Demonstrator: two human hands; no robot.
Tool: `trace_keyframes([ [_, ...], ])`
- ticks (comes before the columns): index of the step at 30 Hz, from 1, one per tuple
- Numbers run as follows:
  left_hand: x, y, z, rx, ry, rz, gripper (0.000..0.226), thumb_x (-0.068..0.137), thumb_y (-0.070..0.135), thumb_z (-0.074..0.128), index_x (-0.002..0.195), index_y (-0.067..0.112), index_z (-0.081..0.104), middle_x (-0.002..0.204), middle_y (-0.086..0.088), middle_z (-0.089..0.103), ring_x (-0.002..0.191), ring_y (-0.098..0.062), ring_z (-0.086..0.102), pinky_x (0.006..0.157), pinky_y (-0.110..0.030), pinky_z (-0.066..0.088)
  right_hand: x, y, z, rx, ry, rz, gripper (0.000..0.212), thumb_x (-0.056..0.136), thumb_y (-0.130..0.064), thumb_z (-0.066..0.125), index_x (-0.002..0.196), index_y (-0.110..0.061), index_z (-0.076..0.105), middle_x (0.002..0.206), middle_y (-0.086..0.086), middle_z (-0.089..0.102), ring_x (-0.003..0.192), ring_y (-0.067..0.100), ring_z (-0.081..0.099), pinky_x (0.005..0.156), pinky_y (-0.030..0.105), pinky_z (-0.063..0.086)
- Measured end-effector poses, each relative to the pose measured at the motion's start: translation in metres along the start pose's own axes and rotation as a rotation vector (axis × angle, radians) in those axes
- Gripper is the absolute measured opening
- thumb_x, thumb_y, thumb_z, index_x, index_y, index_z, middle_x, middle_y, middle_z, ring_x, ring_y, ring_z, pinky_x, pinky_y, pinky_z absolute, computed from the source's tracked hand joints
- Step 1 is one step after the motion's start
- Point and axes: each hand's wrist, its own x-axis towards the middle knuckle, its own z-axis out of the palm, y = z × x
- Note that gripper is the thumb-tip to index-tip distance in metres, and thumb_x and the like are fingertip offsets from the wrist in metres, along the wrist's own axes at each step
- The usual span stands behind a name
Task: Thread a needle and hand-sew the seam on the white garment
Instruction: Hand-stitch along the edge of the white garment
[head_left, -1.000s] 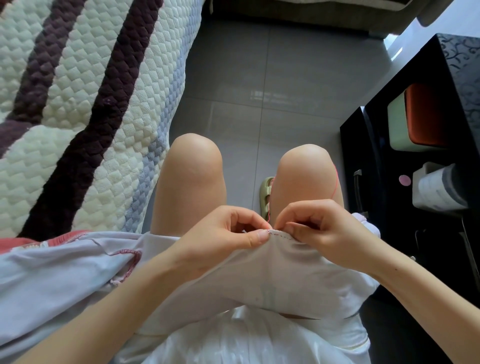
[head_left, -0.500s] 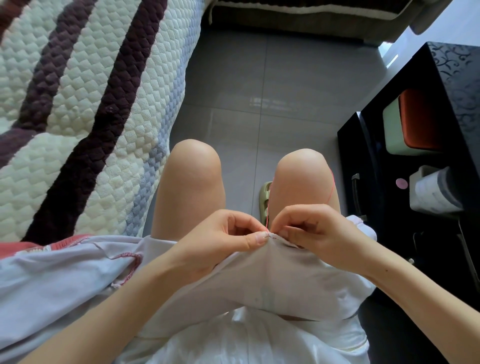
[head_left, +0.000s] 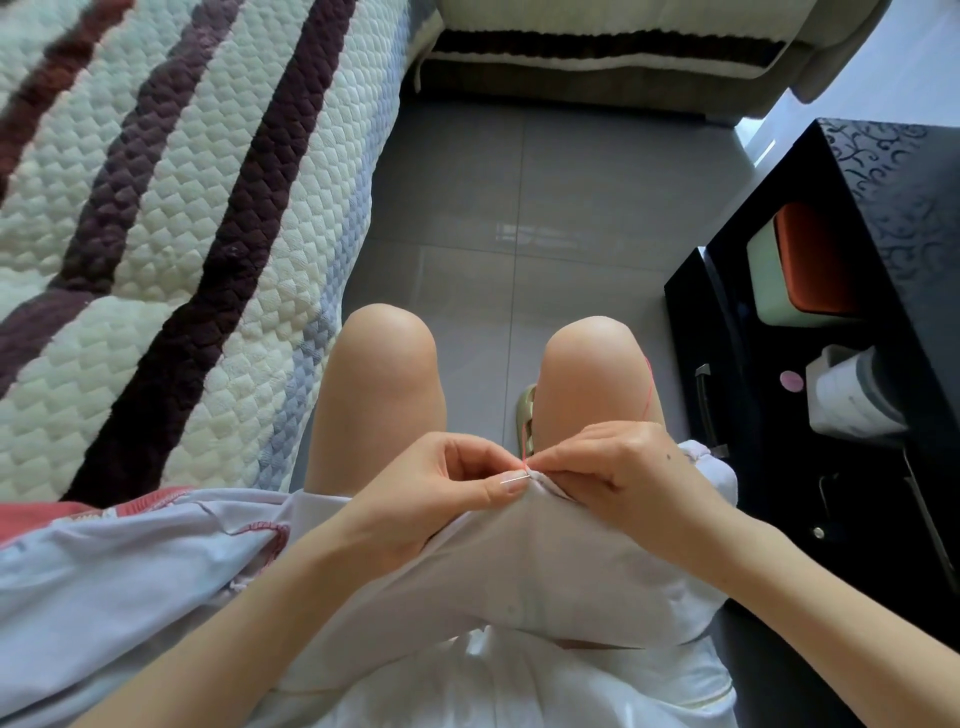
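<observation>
Seated beside a bed, you hold the white garment (head_left: 550, 571) across your lap in the lower centre of the frame, its top fold raised just below your knees. Your left hand (head_left: 431, 488) pinches that fold between thumb and curled forefinger. The needle (head_left: 515, 479), a thin silver sliver, lies across the tip of your left thumb, and its right end goes into the cloth at the seam. Your right hand (head_left: 623, 478) meets the left from the other side, fingers curled, pinching the garment's edge just where the needle enters; whether those fingertips also touch the needle cannot be told. A pink thread (head_left: 648, 387) runs up from the hands along the outer side of your right knee.

A quilted bed cover (head_left: 171, 223) with cream, dark brown and grey-blue stripes fills the upper left. Grey floor tiles (head_left: 545, 208) run up the centre, and a pale slipper (head_left: 527, 415) shows between your knees. At the right edge stands a black cabinet (head_left: 904, 197), holding a green and orange box (head_left: 800, 270) and, below it, a white roll (head_left: 852, 400).
</observation>
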Motion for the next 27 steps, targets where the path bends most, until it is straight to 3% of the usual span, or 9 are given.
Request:
trace_keyframes([
  [2,-0.001,-0.001,-0.001,0.000,0.012,0.014,0.008,0.079,0.016,0.071,0.076,0.014,0.078,0.074,-0.003,0.072,0.068,-0.009,0.065,0.065,-0.019,0.050,-0.003,-0.001,-0.002,-0.053,0.085,0.016,0.021,0.082,-0.023,0.056,0.086,-0.016,0.075,0.070,-0.005,0.070,0.074,0.010,0.058,0.063,-0.007,0.034],
  [5,-0.001,-0.002,-0.001,0.027,0.048,0.024,0.009,0.080,0.020,0.074,0.073,0.016,0.078,0.073,-0.002,0.073,0.067,-0.007,0.064,0.064,-0.019,0.050,-0.004,0.001,-0.005,-0.047,0.118,-0.015,0.025,0.086,-0.018,0.048,0.078,-0.013,0.072,0.070,-0.004,0.069,0.070,0.010,0.060,0.062,0.000,0.037],
  [8,-0.001,-0.003,0.000,0.072,0.051,0.037,0.012,0.078,0.023,0.068,0.072,0.019,0.078,0.073,0.000,0.072,0.068,-0.007,0.064,0.066,-0.020,0.050,-0.003,-0.008,-0.001,-0.029,0.140,0.029,0.017,0.083,-0.008,0.058,0.072,-0.015,0.071,0.066,-0.008,0.068,0.079,0.006,0.057,0.060,-0.009,0.026],
  [11,-0.002,-0.003,0.001,0.083,0.056,0.061,0.012,0.078,0.024,0.068,0.074,0.017,0.077,0.073,-0.001,0.071,0.069,-0.007,0.062,0.067,-0.019,0.049,-0.006,-0.001,0.007,0.160,0.139,0.098,0.016,0.088,-0.011,0.056,0.093,-0.018,0.070,0.078,-0.012,0.070,0.076,0.003,0.062,0.065,0.001,0.040],
  [13,-0.002,-0.004,0.001,0.083,0.069,0.085,0.011,0.077,0.023,0.068,0.073,0.015,0.076,0.072,-0.001,0.070,0.069,-0.008,0.061,0.067,-0.018,0.048,-0.009,0.000,0.009,0.112,0.155,0.079,0.017,0.091,-0.021,0.054,0.104,-0.024,0.065,0.080,-0.013,0.069,0.071,0.002,0.063,0.063,0.011,0.046],
  [15,-0.002,-0.004,0.002,0.093,0.073,0.104,0.012,0.077,0.023,0.068,0.072,0.015,0.075,0.071,-0.002,0.069,0.069,-0.009,0.061,0.067,-0.019,0.047,-0.011,-0.005,0.010,-0.071,0.240,-0.004,0.019,0.091,-0.034,0.055,0.101,-0.023,0.067,0.082,-0.012,0.069,0.071,0.009,0.065,0.062,0.027,0.051],
  [19,0.002,-0.005,0.001,0.064,0.093,0.106,0.024,0.074,0.026,0.074,0.080,0.003,0.075,0.083,-0.017,0.071,0.083,-0.023,0.063,0.081,-0.031,0.049,-0.013,-0.013,0.012,-0.278,0.445,-0.147,0.019,0.089,-0.035,0.065,0.087,-0.018,0.074,0.095,0.001,0.070,0.078,0.025,0.066,0.072,0.040,0.051],
  [22,0.003,-0.005,0.001,0.009,0.076,0.067,0.020,0.073,0.023,0.074,0.079,0.005,0.076,0.084,-0.017,0.071,0.085,-0.027,0.064,0.081,-0.032,0.051,-0.011,-0.011,0.016,-0.328,0.504,-0.274,0.011,0.089,-0.025,0.066,0.091,-0.020,0.076,0.099,0.007,0.070,0.083,0.027,0.064,0.084,0.042,0.050],
  [27,0.004,-0.004,0.004,-0.032,0.079,0.011,0.016,0.072,0.016,0.070,0.078,0.001,0.075,0.082,-0.019,0.071,0.079,-0.023,0.067,0.078,-0.030,0.055,-0.007,-0.011,0.021,-0.354,0.567,-0.413,0.021,0.085,-0.011,0.064,0.104,-0.019,0.065,0.093,0.005,0.068,0.079,0.025,0.058,0.073,0.036,0.046],
])
